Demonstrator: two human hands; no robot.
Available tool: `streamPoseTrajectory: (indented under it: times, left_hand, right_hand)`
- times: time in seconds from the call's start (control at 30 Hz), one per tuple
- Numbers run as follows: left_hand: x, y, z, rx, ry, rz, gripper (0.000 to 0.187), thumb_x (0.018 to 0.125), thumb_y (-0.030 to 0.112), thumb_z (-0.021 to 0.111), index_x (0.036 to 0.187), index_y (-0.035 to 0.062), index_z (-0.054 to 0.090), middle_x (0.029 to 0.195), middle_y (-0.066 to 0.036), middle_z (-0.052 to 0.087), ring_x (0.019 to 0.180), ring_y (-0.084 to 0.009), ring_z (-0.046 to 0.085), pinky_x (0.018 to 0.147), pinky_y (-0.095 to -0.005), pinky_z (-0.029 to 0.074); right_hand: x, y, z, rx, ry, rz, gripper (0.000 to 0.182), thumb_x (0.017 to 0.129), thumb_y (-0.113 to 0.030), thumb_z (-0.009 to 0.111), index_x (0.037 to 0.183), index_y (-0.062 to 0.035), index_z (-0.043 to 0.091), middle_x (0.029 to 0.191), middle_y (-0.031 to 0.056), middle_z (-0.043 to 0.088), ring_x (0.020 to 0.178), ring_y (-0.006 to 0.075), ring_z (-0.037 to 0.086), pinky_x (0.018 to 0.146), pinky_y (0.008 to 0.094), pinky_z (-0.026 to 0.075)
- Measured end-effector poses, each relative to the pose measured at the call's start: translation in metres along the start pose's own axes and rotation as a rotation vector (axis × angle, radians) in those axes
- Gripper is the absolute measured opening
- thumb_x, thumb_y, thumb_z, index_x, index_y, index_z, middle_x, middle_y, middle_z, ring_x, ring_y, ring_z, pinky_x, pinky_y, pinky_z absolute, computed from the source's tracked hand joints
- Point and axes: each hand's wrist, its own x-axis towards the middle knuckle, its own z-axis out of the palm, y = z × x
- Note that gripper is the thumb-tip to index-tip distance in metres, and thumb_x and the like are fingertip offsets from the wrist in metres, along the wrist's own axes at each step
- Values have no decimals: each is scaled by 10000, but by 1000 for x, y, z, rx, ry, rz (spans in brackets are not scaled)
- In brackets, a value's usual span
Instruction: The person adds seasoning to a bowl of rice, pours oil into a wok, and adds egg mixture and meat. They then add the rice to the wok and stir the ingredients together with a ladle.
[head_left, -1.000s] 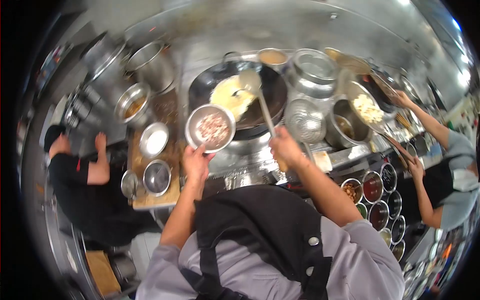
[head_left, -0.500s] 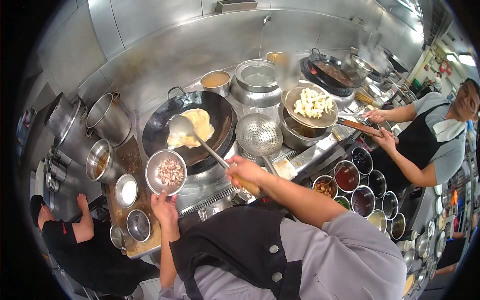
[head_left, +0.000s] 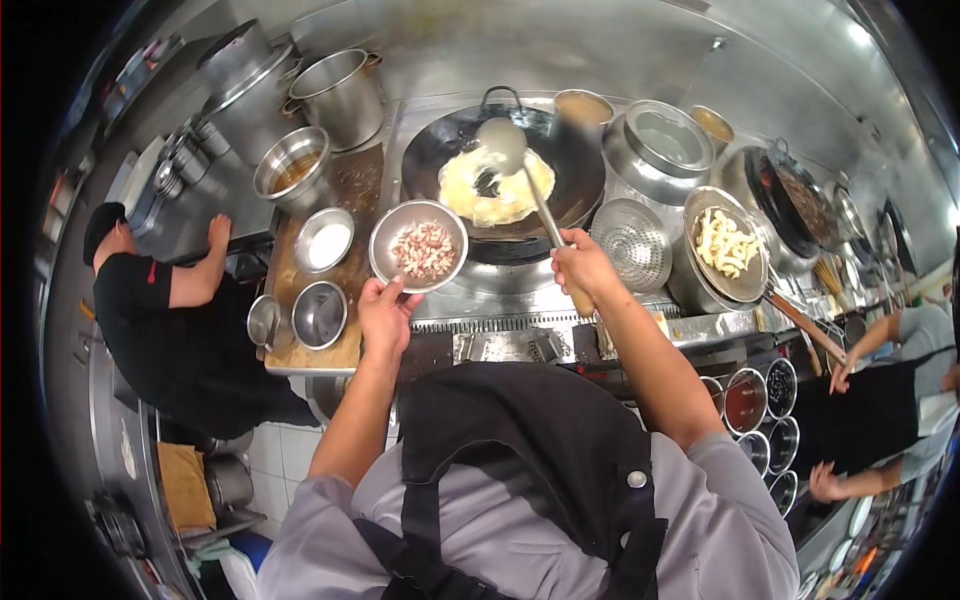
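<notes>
In my left hand (head_left: 384,315) is a metal bowl (head_left: 378,262), gripped by its near rim. Small chopped pinkish-white pieces (head_left: 424,250) lie inside the bowl. My right hand (head_left: 585,268) is wrapped round the wooden handle of a long ladle (head_left: 502,144). The ladle's bowl reaches over the black wok (head_left: 425,150), its head overlapping the far side of the egg (head_left: 470,200). That egg is a pale yellow sheet with a dark gap near its middle. The held bowl is at the wok's near left edge.
A perforated skimmer (head_left: 630,243) rests right of the wok. Beyond it, a strainer (head_left: 700,262) of pale pieces sits over a pot. Small metal bowls (head_left: 325,240) stand on the board at left. Co-workers (head_left: 150,310) stand at both sides; sauce containers (head_left: 745,400) are at lower right.
The view has turned right. The ladle has shifted to the egg's far side, where a dark gap now shows. The co-worker at right has let go of the strainer, now resting over the pot.
</notes>
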Motion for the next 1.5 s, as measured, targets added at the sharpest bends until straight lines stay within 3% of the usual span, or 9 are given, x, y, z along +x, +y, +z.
streamPoseTrajectory:
  times: [0.07,0.3,0.43,0.63,0.8,1.0,1.13,1.37,1.5]
  left_hand:
    - [-7,6,-1,-4,15,14,119,971,61,621,898,68,527,949,-66,644,802,-164,646,662,-313,606]
    - [1,3,1,15,-16,-5,147,978,70,617,880,77,508,911,-60,625,780,-165,629,674,-322,602]
    - [6,-5,11,72,-38,-44,140,981,74,612,884,67,511,912,-69,634,774,-163,633,674,-328,603]
    - [8,-13,11,73,-39,-82,117,986,53,583,896,75,512,952,-86,649,807,-171,650,671,-325,610]
    - [6,-3,20,59,-60,-101,137,993,82,596,892,83,504,962,-77,645,822,-164,646,680,-328,610]
    - [5,-8,17,17,-57,-90,131,997,100,604,899,80,520,950,-67,643,825,-161,649,701,-317,611]
    - [8,-6,14,20,-82,-109,105,1009,122,594,932,81,536,954,-60,648,819,-158,651,707,-318,615]
    - [3,3,17,34,-87,-136,102,1027,150,568,955,80,547,958,-54,651,817,-149,653,708,-321,621]
    - [4,0,19,37,-84,-127,113,1030,149,562,945,79,540,956,-54,651,822,-152,654,709,-322,621]
  right_hand:
    - [-18,10,19,-572,307,-205,440,885,-61,591,1301,-17,455,771,96,602,541,167,575,466,329,472]
    - [-28,-6,-12,36,33,31,484,876,-40,570,1347,-36,458,767,103,605,522,153,570,450,305,467]
    - [-29,13,27,-665,339,-185,516,877,-42,574,1369,7,426,760,126,610,535,185,593,471,341,476]
    - [-53,-6,-7,-98,45,40,518,882,-9,587,1378,-50,439,785,70,613,510,149,552,443,302,462]
    - [-29,12,30,-692,348,-170,538,893,-39,571,1409,-21,419,796,106,629,567,175,609,477,343,474]
    - [-49,-6,0,-118,43,46,536,896,-47,587,1410,-48,434,747,62,601,508,126,550,463,293,465]
    - [-2,8,22,-668,309,-183,569,890,-41,594,1428,-18,410,764,85,612,600,155,599,492,315,489]
    - [-51,-8,3,-61,73,59,533,898,-13,578,1406,-22,418,732,67,598,489,140,542,425,288,432]
    - [-7,11,20,-394,261,-95,561,887,-30,579,1422,-28,413,746,63,602,533,134,558,485,270,462]
